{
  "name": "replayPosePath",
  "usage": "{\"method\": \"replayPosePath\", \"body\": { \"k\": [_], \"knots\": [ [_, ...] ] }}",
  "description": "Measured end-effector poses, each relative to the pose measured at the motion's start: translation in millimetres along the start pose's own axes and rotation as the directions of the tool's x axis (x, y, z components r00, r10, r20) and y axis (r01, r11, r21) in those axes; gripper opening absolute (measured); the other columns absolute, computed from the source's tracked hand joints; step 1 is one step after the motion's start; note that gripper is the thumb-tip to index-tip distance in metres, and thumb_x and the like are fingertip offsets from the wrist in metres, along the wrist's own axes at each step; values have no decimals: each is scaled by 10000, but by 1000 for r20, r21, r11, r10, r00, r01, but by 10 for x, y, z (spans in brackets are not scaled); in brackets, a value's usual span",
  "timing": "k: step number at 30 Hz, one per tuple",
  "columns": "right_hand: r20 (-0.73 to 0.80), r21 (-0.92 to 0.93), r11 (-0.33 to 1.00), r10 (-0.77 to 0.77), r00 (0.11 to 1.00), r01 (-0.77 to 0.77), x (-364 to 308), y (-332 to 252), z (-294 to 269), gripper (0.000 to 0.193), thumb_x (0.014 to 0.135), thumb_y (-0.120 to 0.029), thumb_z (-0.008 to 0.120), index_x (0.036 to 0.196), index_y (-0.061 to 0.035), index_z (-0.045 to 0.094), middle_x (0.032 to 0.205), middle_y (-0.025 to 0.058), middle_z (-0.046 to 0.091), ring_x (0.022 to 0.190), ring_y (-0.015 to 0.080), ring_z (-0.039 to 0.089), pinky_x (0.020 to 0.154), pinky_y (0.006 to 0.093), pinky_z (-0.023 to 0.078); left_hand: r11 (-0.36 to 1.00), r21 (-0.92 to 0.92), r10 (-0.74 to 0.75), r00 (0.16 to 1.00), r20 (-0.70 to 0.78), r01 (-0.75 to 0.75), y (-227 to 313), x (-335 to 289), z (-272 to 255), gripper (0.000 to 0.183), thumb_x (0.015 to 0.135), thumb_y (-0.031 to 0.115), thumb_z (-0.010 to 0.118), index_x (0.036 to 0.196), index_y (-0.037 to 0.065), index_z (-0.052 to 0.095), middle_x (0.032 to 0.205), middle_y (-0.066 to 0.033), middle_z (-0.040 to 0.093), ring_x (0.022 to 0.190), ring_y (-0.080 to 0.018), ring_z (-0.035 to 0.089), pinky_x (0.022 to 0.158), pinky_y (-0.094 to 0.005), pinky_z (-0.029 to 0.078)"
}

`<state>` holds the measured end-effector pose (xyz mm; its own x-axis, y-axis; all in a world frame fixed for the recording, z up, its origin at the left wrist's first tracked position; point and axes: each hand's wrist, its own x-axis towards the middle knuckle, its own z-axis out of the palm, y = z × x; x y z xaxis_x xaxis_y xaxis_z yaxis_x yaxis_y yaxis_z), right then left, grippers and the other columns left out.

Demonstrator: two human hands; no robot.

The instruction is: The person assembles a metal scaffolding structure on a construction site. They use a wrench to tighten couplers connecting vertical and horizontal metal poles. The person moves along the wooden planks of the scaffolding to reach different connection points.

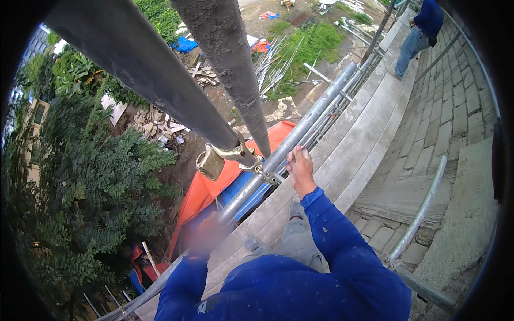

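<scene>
My left hand (206, 234), smeared by motion, is at the long galvanised scaffold rail (316, 112); whether it grips the tube does not show. My right hand (301, 170) is beside the same rail, fingers curled in; anything inside them is hidden. Left of it, two upright poles, one dark and smooth (160, 69) and one rough and crusted (230, 69), come down to the rail. A scaffold coupler (261, 170) sits where pole and rail meet. Another clamp (230, 152) is fixed round the smooth pole, its loose-looking half (210, 163) sticking out to the left.
I stand on a plank walkway (350, 147) along a block wall (428, 139). A co-worker in blue (423, 32) stands farther along it. A short metal tube (423, 208) stands out by the wall. Far below are orange and blue tarps (214, 184), trees (101, 198) and rubble (158, 125).
</scene>
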<state>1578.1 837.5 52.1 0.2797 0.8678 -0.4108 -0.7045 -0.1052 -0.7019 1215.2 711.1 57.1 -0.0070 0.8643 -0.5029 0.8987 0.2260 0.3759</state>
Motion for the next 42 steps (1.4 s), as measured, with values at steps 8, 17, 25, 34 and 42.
{"method": "replayPosePath", "body": {
  "k": [8,17,25,34,42],
  "knots": [
    [-35,226,971,85,996,-75,-7,-27,173,187,1102,-296,497,1000,-149,550,863,41,656,705,159,542,700,365,449,979,202,31,999,-9,-28,40,-15,-73,474,763,334,797,1139,109,615,999,-211,752,951,-409,731,819,-529,573],
    [-254,88,989,-94,963,120,-1,-45,579,290,1065,-331,567,847,-183,448,611,-71,347,483,89,276,520,300,282,967,185,193,978,-84,-174,-213,-2,38,475,784,340,780,1143,80,611,982,-203,753,930,-404,737,811,-527,578],
    [552,-458,245,-675,489,855,-1332,969,640,364,935,-26,708,706,-102,435,659,5,459,620,156,430,588,343,360,970,159,190,981,-23,-184,-204,-30,-21,539,819,302,750,1268,56,583,1056,-229,747,991,-411,735,868,-530,583],
    [454,-324,631,-549,702,704,-1261,605,321,329,966,-12,681,769,-101,434,714,0,476,664,98,432,597,279,362,975,154,170,984,-49,-160,-215,-3,-11,469,783,302,772,1163,68,626,1028,-240,739,977,-422,724,842,-544,571],
    [232,325,946,-88,969,8,-194,-100,-25,234,1082,-353,547,922,-190,498,698,-40,382,675,124,422,738,346,413,983,158,95,995,-40,-88,24,-17,-54,455,770,328,796,1130,97,639,958,-231,746,929,-426,730,824,-547,573]
  ]
}}
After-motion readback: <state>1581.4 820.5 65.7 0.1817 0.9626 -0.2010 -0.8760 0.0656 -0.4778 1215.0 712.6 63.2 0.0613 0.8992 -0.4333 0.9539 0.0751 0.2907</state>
